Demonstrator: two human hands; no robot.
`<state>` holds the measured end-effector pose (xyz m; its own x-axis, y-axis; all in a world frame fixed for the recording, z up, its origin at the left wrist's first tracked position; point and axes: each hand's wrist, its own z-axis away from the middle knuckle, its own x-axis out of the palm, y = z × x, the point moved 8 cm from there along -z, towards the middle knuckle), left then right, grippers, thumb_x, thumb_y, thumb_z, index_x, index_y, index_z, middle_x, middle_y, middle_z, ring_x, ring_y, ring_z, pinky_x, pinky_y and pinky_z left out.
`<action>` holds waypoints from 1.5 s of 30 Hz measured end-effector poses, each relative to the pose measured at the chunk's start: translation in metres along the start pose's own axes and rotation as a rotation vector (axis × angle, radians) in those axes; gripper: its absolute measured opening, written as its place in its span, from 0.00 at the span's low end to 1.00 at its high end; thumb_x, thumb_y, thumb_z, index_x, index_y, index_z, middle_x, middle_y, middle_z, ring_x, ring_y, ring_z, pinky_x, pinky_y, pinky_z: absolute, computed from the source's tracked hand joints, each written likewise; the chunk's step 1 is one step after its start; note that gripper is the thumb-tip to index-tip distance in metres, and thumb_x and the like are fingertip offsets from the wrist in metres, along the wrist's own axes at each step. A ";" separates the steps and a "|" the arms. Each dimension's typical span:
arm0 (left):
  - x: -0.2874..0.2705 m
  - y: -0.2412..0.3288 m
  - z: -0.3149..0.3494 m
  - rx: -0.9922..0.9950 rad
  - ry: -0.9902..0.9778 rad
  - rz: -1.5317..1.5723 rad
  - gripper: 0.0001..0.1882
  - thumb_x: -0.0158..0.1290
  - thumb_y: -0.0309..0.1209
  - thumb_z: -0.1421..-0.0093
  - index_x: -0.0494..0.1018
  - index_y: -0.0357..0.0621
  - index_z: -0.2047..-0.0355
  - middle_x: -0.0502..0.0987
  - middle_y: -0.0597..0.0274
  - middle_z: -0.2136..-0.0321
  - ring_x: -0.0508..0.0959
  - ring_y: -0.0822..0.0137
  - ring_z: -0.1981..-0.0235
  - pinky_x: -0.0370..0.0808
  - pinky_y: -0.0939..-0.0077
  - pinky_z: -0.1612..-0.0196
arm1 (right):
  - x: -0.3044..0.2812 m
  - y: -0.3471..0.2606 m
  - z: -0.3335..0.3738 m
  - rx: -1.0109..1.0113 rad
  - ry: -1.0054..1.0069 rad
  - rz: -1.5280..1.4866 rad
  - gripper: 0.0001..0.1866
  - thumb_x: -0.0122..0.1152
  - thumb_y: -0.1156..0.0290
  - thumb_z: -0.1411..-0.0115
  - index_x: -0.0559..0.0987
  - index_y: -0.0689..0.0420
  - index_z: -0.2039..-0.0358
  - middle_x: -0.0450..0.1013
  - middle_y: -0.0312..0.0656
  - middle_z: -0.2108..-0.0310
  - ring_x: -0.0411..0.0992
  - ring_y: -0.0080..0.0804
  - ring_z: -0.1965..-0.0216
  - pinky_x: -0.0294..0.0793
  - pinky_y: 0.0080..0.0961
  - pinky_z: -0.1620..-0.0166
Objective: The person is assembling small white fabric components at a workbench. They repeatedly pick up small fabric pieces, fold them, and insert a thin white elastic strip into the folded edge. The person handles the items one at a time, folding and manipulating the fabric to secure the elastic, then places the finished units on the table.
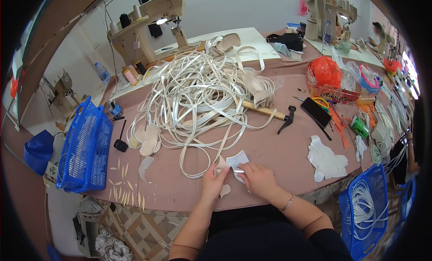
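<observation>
My left hand [212,183] pinches a small beige piece [221,163], which looks like leather or fabric, at the near edge of the table. Fingers closed, my right hand [258,179] holds a slim silvery-white tool [239,171] whose kind I cannot make out. Its tip points at the beige piece. Under and beyond that tool lies a white cut piece [238,158] with faint markings. A beige scrap [225,190] rests beside my left hand. Past both hands spreads a big tangle of beige and white straps [198,99].
A hammer [270,110] lies by the straps, with a black phone [316,111] to its right. White cut pieces [326,158] are stacked at right. Blue baskets [101,148] stand at left; another blue basket [344,211] holds straps. Sewing machines [135,40] stand behind.
</observation>
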<state>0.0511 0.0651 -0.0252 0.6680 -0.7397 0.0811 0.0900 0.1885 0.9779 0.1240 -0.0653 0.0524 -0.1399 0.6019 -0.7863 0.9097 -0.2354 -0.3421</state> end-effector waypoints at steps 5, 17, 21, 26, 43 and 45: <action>-0.001 -0.001 0.000 -0.004 -0.021 0.135 0.10 0.52 0.27 0.44 0.69 0.39 0.62 0.76 0.64 0.71 0.75 0.76 0.71 0.71 0.84 0.71 | 0.007 -0.010 -0.008 -0.070 -0.018 0.061 0.13 0.56 0.67 0.52 0.72 0.54 0.64 0.69 0.35 0.73 0.71 0.29 0.74 0.70 0.25 0.73; -0.002 -0.007 -0.001 -0.068 -0.055 0.166 0.11 0.52 0.30 0.44 0.69 0.40 0.62 0.76 0.63 0.68 0.76 0.76 0.68 0.70 0.86 0.70 | 0.013 -0.012 -0.010 -0.124 0.014 0.083 0.14 0.55 0.69 0.55 0.73 0.55 0.64 0.69 0.34 0.73 0.70 0.28 0.75 0.67 0.24 0.72; 0.001 -0.004 0.001 -0.055 -0.064 0.180 0.11 0.53 0.30 0.44 0.70 0.39 0.62 0.76 0.65 0.70 0.74 0.78 0.71 0.69 0.86 0.71 | 0.014 -0.012 -0.009 -0.124 0.027 0.086 0.12 0.54 0.69 0.54 0.73 0.53 0.66 0.69 0.33 0.73 0.70 0.27 0.76 0.67 0.24 0.72; 0.002 -0.007 0.002 -0.064 -0.087 0.193 0.11 0.54 0.30 0.45 0.71 0.40 0.62 0.75 0.69 0.72 0.70 0.81 0.74 0.67 0.88 0.71 | 0.014 -0.014 -0.011 -0.110 0.022 0.066 0.08 0.53 0.69 0.53 0.72 0.51 0.70 0.69 0.33 0.74 0.70 0.27 0.76 0.67 0.25 0.73; -0.009 0.003 0.000 -0.031 -0.092 0.305 0.10 0.52 0.27 0.45 0.70 0.40 0.62 0.76 0.63 0.68 0.75 0.73 0.68 0.72 0.81 0.67 | 0.057 0.061 0.002 0.763 -0.417 -1.175 0.16 0.66 0.69 0.53 0.74 0.62 0.65 0.73 0.39 0.73 0.69 0.21 0.74 0.69 0.19 0.73; -0.020 0.003 -0.003 0.032 -0.028 0.141 0.11 0.53 0.27 0.45 0.70 0.39 0.61 0.76 0.63 0.68 0.75 0.74 0.68 0.71 0.82 0.66 | 0.037 0.063 -0.007 0.726 -0.489 -0.935 0.15 0.66 0.69 0.53 0.74 0.63 0.67 0.73 0.38 0.75 0.69 0.21 0.77 0.69 0.18 0.74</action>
<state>0.0398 0.0824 -0.0241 0.6515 -0.7250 0.2235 -0.0275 0.2718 0.9620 0.1785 -0.0522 0.0054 -0.8769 0.4571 -0.1489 -0.0118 -0.3300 -0.9439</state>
